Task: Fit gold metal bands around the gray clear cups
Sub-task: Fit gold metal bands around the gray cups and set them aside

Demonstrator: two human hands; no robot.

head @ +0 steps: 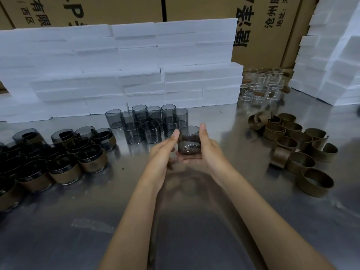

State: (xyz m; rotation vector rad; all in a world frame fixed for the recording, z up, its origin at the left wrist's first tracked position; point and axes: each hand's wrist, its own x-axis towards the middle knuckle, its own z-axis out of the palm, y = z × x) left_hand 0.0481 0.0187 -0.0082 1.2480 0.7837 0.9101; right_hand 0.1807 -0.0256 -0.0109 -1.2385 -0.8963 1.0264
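Gray cup (188,140), empty, between both hands

A single head-worn, wide-angle view looks forward and down from above the near edge of the table (194,230). It sits close over the forearms, and reaches across to foam blocks (116,75) stacked along the far edge.

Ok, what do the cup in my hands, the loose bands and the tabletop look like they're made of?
Cup: smoky gray see-through glass or plastic; fingers show through it.
Bands: thin dull-gold sheet metal, curled into open loops.
Tabletop: brushed steel, likely; it gives blurry reflections.
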